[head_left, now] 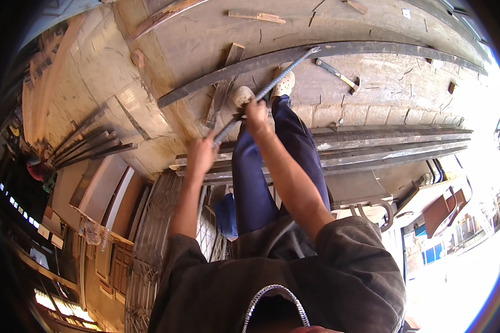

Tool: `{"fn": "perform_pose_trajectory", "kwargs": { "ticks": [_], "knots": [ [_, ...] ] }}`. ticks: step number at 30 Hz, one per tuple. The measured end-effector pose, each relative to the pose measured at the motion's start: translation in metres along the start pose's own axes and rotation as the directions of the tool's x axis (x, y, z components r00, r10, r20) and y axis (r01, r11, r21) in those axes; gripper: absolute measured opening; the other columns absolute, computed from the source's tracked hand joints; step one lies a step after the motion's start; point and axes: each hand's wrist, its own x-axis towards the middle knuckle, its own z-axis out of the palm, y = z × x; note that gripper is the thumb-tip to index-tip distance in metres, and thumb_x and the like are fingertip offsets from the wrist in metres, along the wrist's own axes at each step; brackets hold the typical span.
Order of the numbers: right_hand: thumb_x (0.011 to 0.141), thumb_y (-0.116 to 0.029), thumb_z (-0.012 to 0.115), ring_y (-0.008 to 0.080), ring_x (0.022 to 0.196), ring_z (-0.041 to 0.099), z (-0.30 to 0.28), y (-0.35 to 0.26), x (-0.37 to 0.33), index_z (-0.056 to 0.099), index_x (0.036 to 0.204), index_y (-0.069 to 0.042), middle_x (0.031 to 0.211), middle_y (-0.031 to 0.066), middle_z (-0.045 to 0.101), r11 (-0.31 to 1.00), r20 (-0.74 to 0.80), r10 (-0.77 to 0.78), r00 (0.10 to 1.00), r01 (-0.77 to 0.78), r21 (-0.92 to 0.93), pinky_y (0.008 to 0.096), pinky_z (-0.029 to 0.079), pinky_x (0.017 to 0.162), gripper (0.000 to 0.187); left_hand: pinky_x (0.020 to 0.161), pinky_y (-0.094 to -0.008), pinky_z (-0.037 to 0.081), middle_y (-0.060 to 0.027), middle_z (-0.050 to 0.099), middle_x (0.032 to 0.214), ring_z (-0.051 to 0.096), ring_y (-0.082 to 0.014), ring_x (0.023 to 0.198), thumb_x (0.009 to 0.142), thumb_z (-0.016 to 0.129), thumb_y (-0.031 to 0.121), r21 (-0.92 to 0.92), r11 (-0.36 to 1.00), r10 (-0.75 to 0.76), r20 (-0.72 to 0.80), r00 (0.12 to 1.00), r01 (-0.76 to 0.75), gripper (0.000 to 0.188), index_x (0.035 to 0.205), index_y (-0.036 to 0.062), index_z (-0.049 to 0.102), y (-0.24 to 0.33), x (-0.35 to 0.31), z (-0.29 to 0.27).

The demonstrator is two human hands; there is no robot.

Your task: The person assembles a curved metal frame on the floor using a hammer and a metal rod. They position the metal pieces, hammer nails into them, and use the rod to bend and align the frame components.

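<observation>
A long ribbed metal pry bar [279,79] slants across in front of me, and both my hands are closed around it. My left hand [201,154] grips its near end, lower and farther left. Higher up the shaft is my right hand [256,115], wrapped round it close to my shoes. The bar's far, claw-like tip rests at a long dark wooden plank [366,49] lying across the floor. Whether a nail sits in the claw is too small to tell. Under the plank's left part runs a short wooden board [221,95].
A claw hammer [337,75] lies right of my shoes [284,83]. Bent nails and wood scraps [256,16] are scattered over the floor. Close before my legs, long stacked beams [394,145] run crosswise. More timber strips [89,149] and panels [103,186] stand at left.
</observation>
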Motion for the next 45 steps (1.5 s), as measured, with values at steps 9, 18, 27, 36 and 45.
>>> {"fn": "perform_pose_trajectory", "kwargs": {
  "ticks": [9,18,27,36,45],
  "knots": [
    [0.097,-0.034,0.047,0.0267,0.093,0.062,0.051,0.073,-0.022,0.036,0.132,0.002,0.109,0.0209,0.058,0.988,0.172,0.072,0.982,-0.046,-0.148,0.0378,0.055,0.073,0.051,0.067,-0.0481,0.052,-0.0234,0.066,0.076,0.065,-0.0415,0.076,0.078,0.073,0.018,-0.076,0.995,0.056,-0.017,0.998,-0.057,0.029,0.102,0.0057,0.061,-0.09,0.042,0.029],
    [0.098,-0.042,0.04,0.0432,0.103,0.06,0.118,0.126,0.005,0.037,0.13,-0.004,0.118,0.0291,0.057,0.941,-0.319,0.013,0.948,-0.119,-0.316,0.0486,0.048,0.086,0.05,0.071,-0.0479,0.053,-0.0196,0.067,0.074,0.067,-0.038,0.074,0.08,0.07,0.034,0.084,0.995,0.058,0.007,0.998,-0.059,0.028,0.092,0.009,0.067,-0.144,0.068,0.071],
    [0.097,-0.045,0.042,0.0393,0.115,0.054,0.182,0.186,0.113,0.046,0.121,-0.011,0.127,0.0194,0.057,0.931,-0.404,0.099,0.909,-0.228,-0.284,0.0479,0.045,0.09,0.042,0.07,-0.0475,0.053,-0.0167,0.068,0.077,0.067,-0.0364,0.077,0.079,0.071,0.034,0.003,0.994,0.105,0.006,0.994,-0.105,0.027,0.091,0.0099,0.068,-0.262,0.16,0.141],
    [0.1,-0.032,0.045,0.0298,0.078,0.066,0.143,0.172,0.175,0.052,0.102,-0.001,0.089,0.0169,0.064,0.988,0.089,-0.077,0.993,0.064,0.144,0.0448,0.057,0.07,0.032,0.067,-0.047,0.052,-0.0221,0.066,0.077,0.067,-0.0372,0.079,0.088,0.064,0.027,-0.05,0.988,0.149,0.126,0.981,-0.143,0.026,0.087,0.0013,0.064,-0.271,0.19,0.12],
    [0.101,-0.038,0.044,0.014,0.043,0.036,0.04,0.069,0.066,0.043,0.087,-0.011,0.058,-0.0009,0.036,0.99,-0.203,-0.098,0.974,0.116,0.081,0.0313,0.036,0.041,0.031,0.051,-0.0381,0.052,-0.0128,0.065,0.061,0.066,-0.0266,0.054,0.092,0.061,0.035,-0.127,0.937,0.345,0.198,0.918,-0.325,0.034,0.083,0.002,0.062,-0.133,0.031,0.056]
  ]
}}
